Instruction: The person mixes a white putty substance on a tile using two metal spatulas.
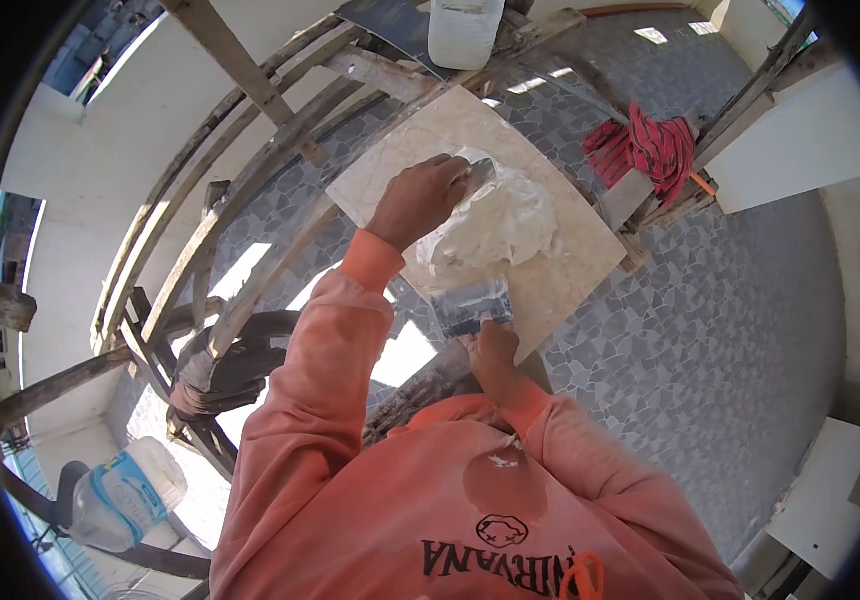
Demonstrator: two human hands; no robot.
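A mound of wet white putty (510, 222) is spread over a square beige tile (560, 300). My left hand (422, 200) is closed at the putty's upper left edge, gripping a putty knife (481, 178); its handle is hidden in my fist and only a short grey part of the blade shows. Below the mound, my right hand (495, 355) holds a wide filling knife (472, 304). Its broad blade is smeared with white and lies over the tile's near edge. My fingers cover the handle.
Wooden scaffold poles (240, 210) run along the left. A red striped cloth (642, 152) hangs on wood to the right. A whitish plastic container (465, 32) stands beyond the tile, and a clear plastic bottle (130, 495) is at lower left. Stone-patterned flooring (690, 330) lies below.
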